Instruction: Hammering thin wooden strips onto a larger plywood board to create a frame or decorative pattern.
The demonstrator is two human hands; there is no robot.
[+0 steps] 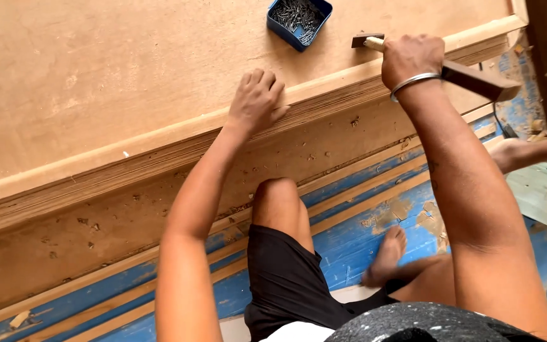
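Wood fills most of the view: a big flat wooden board (96,82) lies across a blue painted floor (362,240), and a person sits at its near edge with one knee up. The left hand (256,101) lies flat and loose on the trim strip (159,142) that runs along the near edge of the board; the fingers are spread, pressing down, and hold nothing. The right hand (411,58) is wrapped tight around the handle of a hammer (438,66), raised just over the same strip near the right end of the board. A thin metal bangle (413,81) sits on that wrist. Whether a nail stands under the hammer cannot be seen. The strip already lies along the whole edge that shows, so I think it is set in place, and the stretch between the two hands looks like the part being fixed now; no nail heads show, so how much is done is hard to say. Farther out, near the far edge of the board, stands a small square blue box (299,19) full of thin dark nails; no label shows on it. At the right edge, another person's hand (508,154) rests by the floor.
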